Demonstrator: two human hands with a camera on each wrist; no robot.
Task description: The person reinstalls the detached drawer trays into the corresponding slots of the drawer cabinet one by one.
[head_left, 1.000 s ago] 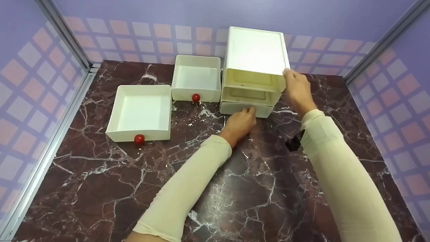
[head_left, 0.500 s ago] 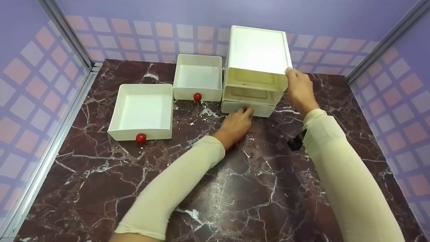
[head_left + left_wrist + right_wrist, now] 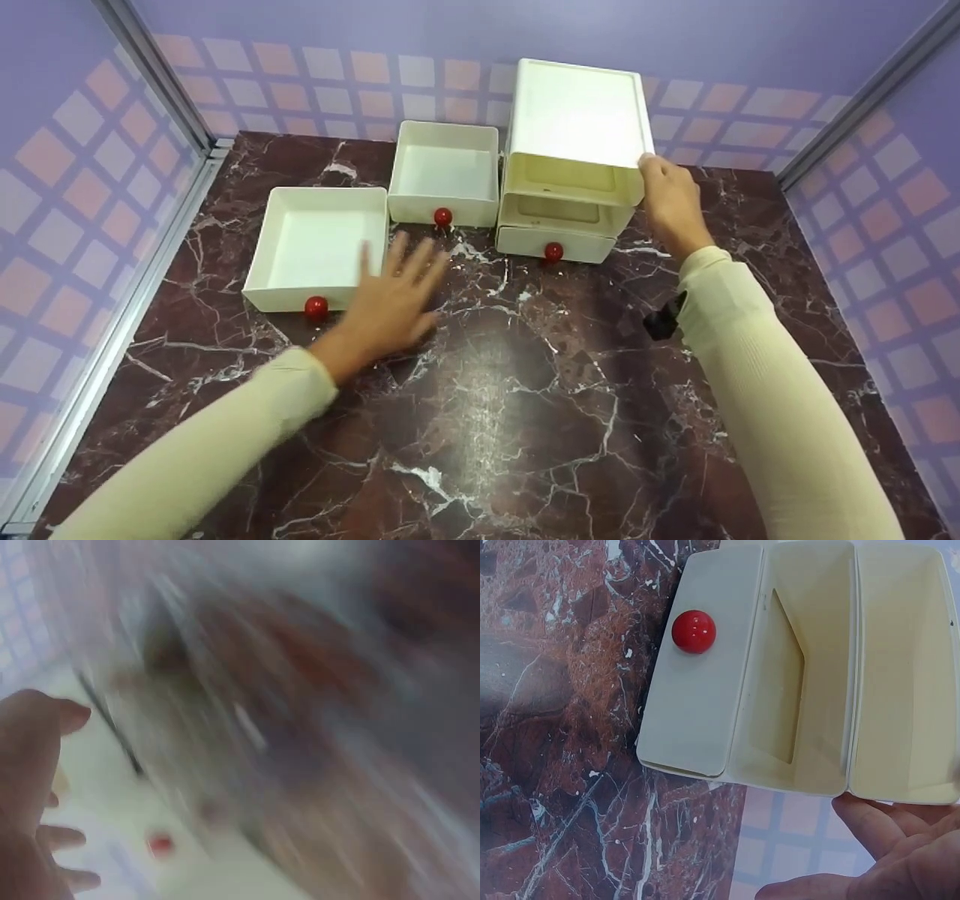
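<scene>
A white drawer cabinet (image 3: pixel 581 109) stands at the back right, with two open slots above a bottom drawer (image 3: pixel 517 241). That drawer sits in its slot, its red ball knob (image 3: pixel 694 631) showing. My right hand (image 3: pixel 671 199) rests against the cabinet's right side near the top front corner, fingers fairly straight in the right wrist view. Fingers spread and holding nothing, my left hand (image 3: pixel 386 311) is over the table by the front right corner of a loose drawer (image 3: pixel 319 247). Heavy blur covers most of the left wrist view, where the left hand (image 3: pixel 30 795) shows at the left edge.
Another loose drawer (image 3: pixel 444 172) with a red knob stands between the left drawer and the cabinet. Both loose drawers have nothing in them. Tiled panels with metal corner posts enclose the dark marble table (image 3: pixel 525 450) at the back and sides.
My left hand has let go of the bottom drawer's knob and moved left toward the loose drawer, its fingers spreading. The right hand stays at the cabinet's side.
</scene>
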